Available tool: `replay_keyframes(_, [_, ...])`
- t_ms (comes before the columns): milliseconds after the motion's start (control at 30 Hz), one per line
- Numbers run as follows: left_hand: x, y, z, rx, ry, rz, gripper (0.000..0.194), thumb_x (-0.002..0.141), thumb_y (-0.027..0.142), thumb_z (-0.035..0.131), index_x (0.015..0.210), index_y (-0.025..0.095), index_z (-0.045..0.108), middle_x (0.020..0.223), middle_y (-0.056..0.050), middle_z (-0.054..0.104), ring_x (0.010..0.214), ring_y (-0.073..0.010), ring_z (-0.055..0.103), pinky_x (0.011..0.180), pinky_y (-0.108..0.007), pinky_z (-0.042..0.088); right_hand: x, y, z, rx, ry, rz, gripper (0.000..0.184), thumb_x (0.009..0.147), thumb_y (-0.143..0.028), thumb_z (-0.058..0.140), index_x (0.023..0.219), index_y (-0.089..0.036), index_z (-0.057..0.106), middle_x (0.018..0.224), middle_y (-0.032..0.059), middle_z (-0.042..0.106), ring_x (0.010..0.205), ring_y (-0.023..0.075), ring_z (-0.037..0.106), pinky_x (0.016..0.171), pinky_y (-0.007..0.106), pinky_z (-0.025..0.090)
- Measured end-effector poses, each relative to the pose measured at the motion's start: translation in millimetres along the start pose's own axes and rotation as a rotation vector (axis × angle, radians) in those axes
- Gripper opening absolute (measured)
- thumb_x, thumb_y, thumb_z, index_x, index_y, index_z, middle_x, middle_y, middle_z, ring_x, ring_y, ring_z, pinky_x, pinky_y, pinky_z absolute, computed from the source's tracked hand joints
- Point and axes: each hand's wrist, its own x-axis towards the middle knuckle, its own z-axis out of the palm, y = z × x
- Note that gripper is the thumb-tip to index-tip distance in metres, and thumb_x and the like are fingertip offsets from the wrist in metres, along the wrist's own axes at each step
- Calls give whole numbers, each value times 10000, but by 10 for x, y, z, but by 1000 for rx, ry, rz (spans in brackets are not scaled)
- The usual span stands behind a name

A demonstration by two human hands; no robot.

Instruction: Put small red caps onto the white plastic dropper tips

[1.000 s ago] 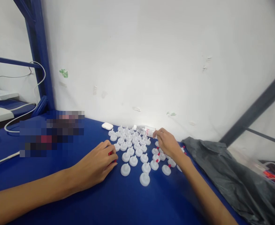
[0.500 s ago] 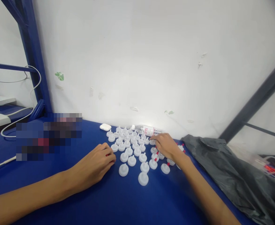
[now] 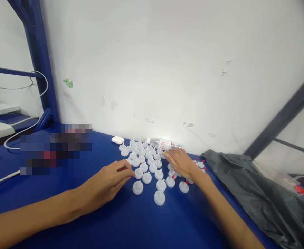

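While left hand (image 3: 110, 178) curls around small red pieces (image 3: 121, 169), right hand (image 3: 179, 162) reaches palm down over spouted white caps (image 3: 146, 177), fingertips at one near bottle; whether it grasps that one, cannot tell. White caps spread between hands, reaching toward far edge of blue surface (image 3: 131, 221). Red-tipped caps (image 3: 184, 187) near and beyond right hand. Clear bottle (image 3: 164, 144) lies sideways along far edge, white case (image 3: 117, 140) left of it. Dark grey sheet (image 3: 232, 180) along right edge.

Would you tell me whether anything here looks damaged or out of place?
The wall looks damaged, with peeled patches and a green scrap at left. The bottle lies on its side behind the white pieces, no spill visible.
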Motion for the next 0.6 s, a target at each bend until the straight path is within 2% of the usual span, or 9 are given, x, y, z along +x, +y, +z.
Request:
replay_keyframes(133, [56,59,-52,-107,66,-59,340,1135,125,510,1208,257,814,1166,-51,796,931,-159,774,851,-251,610,14,16,-71,33,54,17,304,1166,-423,584,1211,-215,801,1229,119,861,1217,316,782,1216,548,511])
replay_keyframes(233, [94,73,-84,-163,118,-85,295,1119,151,564,1192,251,832,1144,-53,831,971,-178,799,898,-262,632,8,-127,-142,55,182,-6,195,1123,-346,645,1204,-216,765,1194,117,846,1124,324,795,1115,535,593])
replay_keyframes(333, [126,67,-107,-204,162,-140,223,1102,201,620,1113,237,839,1076,-52,850,961,-195,800,913,-285,645,-9,-420,-200,49,249,-177,223,1145,-224,534,1260,-216,726,1225,137,818,1080,316,801,961,477,659])
replay_keyframes(433, [151,52,-126,-235,202,-208,181,1090,281,672,1039,228,838,1024,-53,856,935,-212,794,902,-313,654,-24,-733,-223,40,256,-402,227,1143,-176,513,1270,-207,698,1210,132,818,1081,308,798,936,469,667])
replay_keyframes(600, [166,48,-148,-286,255,-218,187,1068,340,744,964,215,837,954,-46,852,878,-215,784,876,-329,651,-50,-1043,-191,48,257,-536,216,1143,-173,564,1308,-263,670,1174,70,833,1055,258,792,921,425,662])
